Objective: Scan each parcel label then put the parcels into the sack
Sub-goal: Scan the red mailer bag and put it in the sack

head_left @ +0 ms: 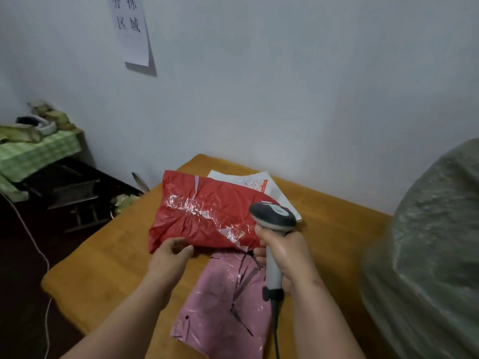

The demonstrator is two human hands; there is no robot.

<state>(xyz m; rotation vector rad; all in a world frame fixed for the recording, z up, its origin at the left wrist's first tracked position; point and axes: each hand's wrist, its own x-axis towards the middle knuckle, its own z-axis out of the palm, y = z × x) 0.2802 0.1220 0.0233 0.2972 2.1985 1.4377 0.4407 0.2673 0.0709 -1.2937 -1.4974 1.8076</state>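
Red parcel (pixel 207 213), crinkled glossy plastic, taped

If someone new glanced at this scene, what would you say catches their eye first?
Most likely the red parcel, bright against the orange table at mid-frame, with the left hand gripping its near edge. Next, the grey scanner held upright in the right hand just beside it. A pink parcel lies below them, and a bulky green sack fills the right edge.
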